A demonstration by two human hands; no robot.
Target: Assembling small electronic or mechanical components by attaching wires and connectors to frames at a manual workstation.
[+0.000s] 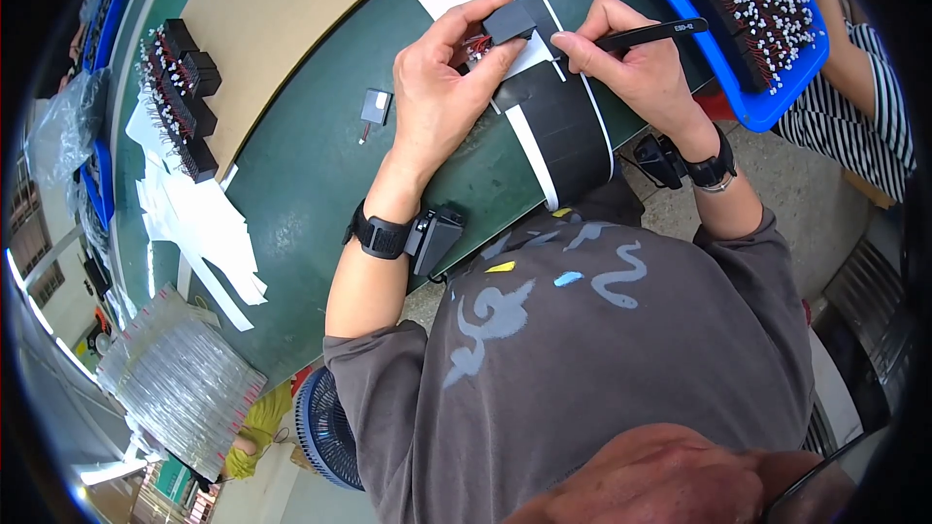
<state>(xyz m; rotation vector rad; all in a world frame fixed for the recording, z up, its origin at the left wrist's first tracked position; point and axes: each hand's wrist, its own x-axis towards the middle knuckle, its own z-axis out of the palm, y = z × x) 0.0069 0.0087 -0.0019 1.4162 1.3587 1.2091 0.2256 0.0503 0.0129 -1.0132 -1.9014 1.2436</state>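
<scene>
My left hand (434, 87) is closed around a small black block (509, 22) with thin red wires and white plugs, held between thumb and fingers. Black tweezers (655, 34) lie in my right hand (636, 68), their tips pointing left toward the block. Under both hands runs a wide black strip (563, 131) with white edging, curving over the table's near edge. A white piece (532, 56) shows just beneath the block. Left of my left wrist, a single dark block (376, 107) with a white patch and a short wired plug lies on the green table (301, 194).
A blue bin (762, 116) full of wired black blocks stands at the right, beside another person's striped sleeve (854, 126). At the left are a row of similar blocks (197, 119), a brown board (282, 10), white paper strips (199, 228) and bubble wrap (189, 369).
</scene>
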